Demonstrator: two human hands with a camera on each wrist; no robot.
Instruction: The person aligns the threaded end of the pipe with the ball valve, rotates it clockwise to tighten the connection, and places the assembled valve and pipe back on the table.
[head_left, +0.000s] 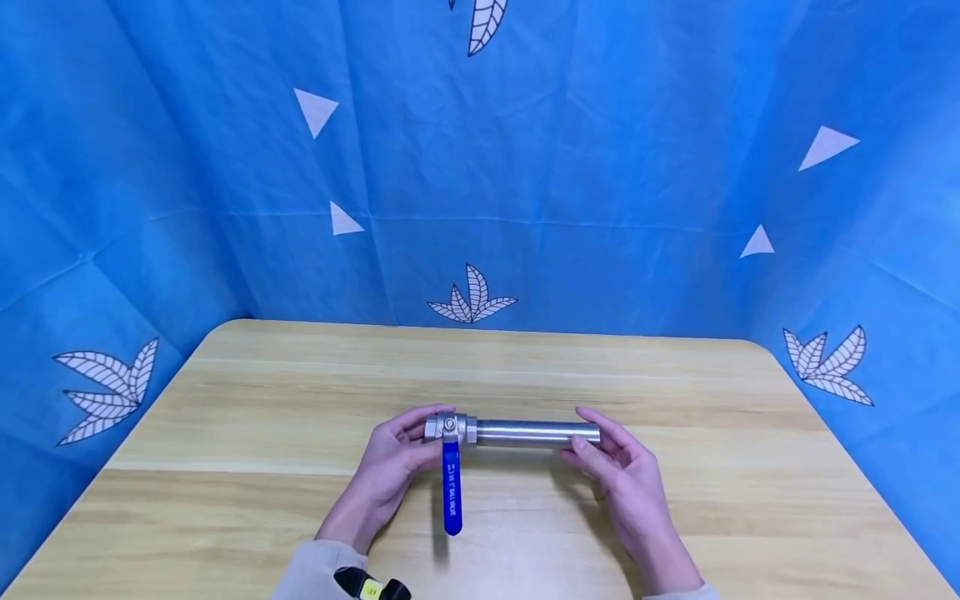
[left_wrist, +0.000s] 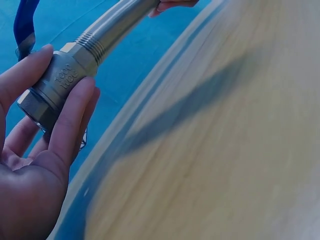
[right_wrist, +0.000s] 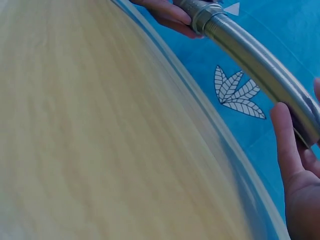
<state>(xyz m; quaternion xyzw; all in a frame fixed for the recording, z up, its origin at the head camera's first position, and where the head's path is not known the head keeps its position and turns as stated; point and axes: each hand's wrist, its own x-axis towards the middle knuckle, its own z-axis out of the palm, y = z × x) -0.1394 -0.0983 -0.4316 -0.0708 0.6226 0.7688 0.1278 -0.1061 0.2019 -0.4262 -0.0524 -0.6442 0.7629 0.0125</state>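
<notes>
A metal ball valve with a blue lever handle is joined to a straight steel pipe. My left hand grips the valve body, thumb on the near side and fingers behind it. Threads on the pipe show where it enters the valve in the left wrist view. Around the pipe's free right end, my right hand pinches with thumb and fingers. Valve and pipe are held level above the table, and the lever points toward me.
The light wooden table has rounded far corners. Blue cloth with white leaf and triangle prints hangs behind it and on both sides. Shadows of the hands and the valve handle fall on the tabletop.
</notes>
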